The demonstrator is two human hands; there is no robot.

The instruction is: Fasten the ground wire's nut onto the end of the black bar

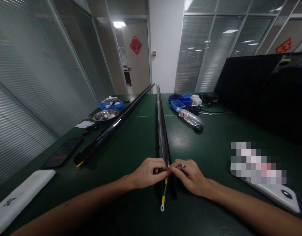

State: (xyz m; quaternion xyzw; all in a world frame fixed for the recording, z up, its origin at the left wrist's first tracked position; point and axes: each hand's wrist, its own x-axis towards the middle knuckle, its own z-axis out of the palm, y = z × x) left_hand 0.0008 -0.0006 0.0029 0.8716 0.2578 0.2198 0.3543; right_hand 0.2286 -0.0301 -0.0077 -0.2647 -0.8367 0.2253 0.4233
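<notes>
A long black strip (161,131) runs away from me down the middle of the green table. At its near end my left hand (152,172) and my right hand (187,175) meet, thumbs and fingertips pinched together over the strip. What lies between the fingertips is too small to make out. Just below them a green wire (165,190) with yellow sleeves comes out, ending in a metal ring terminal (162,207). A ring sits on a finger of my right hand. To the left lies a second long black strip (111,129), a yellow tip at its near end.
On the left are a dark phone (62,153), a white device (23,196), a metal bowl (98,116) and a blue tray (120,105). Blue bins (177,105), a plastic bottle (190,118), a white device (274,190) and a large black screen (251,88) stand or lie right.
</notes>
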